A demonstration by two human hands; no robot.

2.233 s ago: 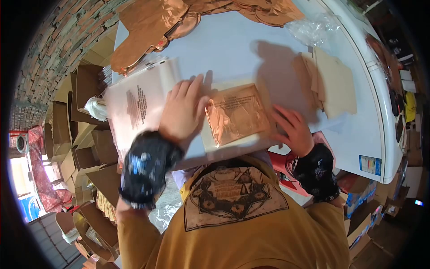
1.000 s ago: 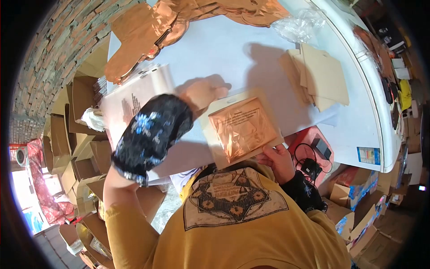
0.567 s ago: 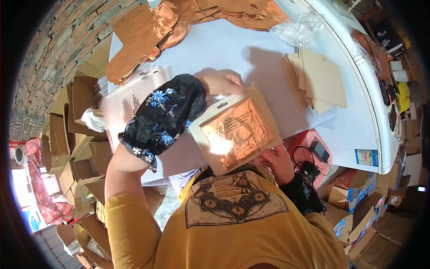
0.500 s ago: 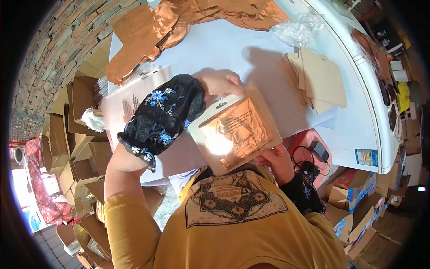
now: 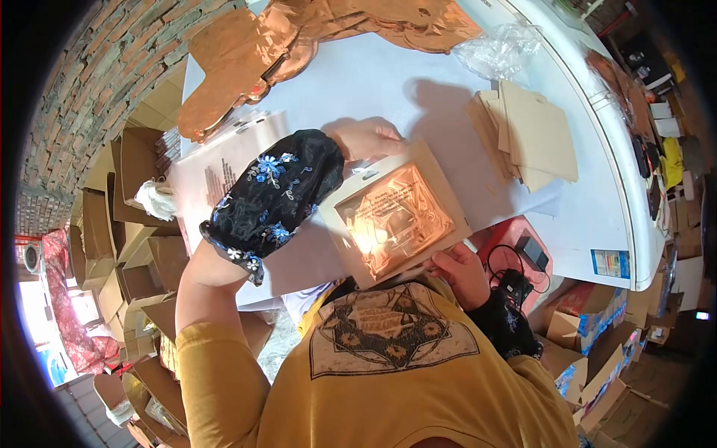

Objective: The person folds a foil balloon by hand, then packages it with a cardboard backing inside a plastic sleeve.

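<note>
A flat cardboard package with a clear window, printed text and shiny copper-coloured foil inside is held tilted over the table's front edge. My left hand reaches across with its fingers closed on the package's upper edge. At the lower right edge, my right hand has its thumb and fingers closed on the package. Clear printed packets lie beside my left sleeve. A stack of tan card pieces rests on the right part of the table.
Copper-coloured foil packs lie along the table's far side, beside crumpled clear plastic. A red tray with a black adapter and cables stands near my right hand. Open cardboard boxes fill the left side, others the lower right.
The package has tilted slightly, and the bright glare on its window has spread and weakened. My right hand has shifted slightly along the lower edge; my left hand has barely moved.
</note>
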